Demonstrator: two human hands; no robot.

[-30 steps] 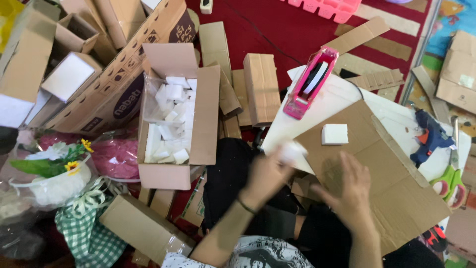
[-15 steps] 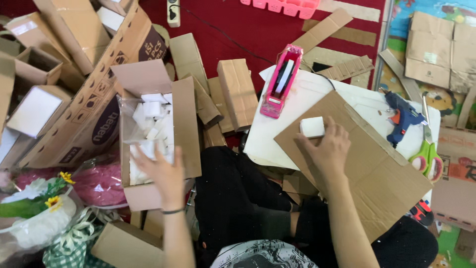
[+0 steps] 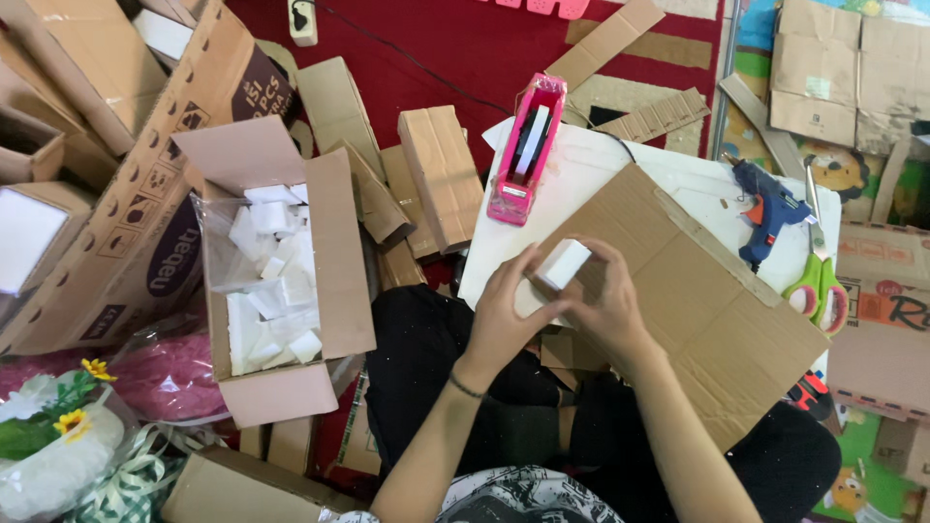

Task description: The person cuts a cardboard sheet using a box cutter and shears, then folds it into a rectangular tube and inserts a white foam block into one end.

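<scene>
Both of my hands meet over the near corner of a flat brown cardboard sheet [image 3: 697, 291] that lies on a white board [image 3: 581, 184]. My left hand [image 3: 504, 315] and my right hand [image 3: 610, 305] hold a small white foam block [image 3: 564, 261] between their fingertips; a second white piece shows under my left palm. To the left an open cardboard box [image 3: 334, 271] holds a plastic bag with several white foam pieces [image 3: 276, 281].
A pink tape dispenser [image 3: 526, 150] stands on the white board's far edge. A blue glue gun [image 3: 765, 208] and green-handled scissors [image 3: 819, 276] lie at the right. Folded cardboard pieces [image 3: 441, 174], big cartons [image 3: 126, 223] and a flower basket [image 3: 58, 446] crowd the left.
My left hand has come back from the open box of foam pieces to the cardboard sheet. Both hands now hold the white block, which the right hand alone touched before.
</scene>
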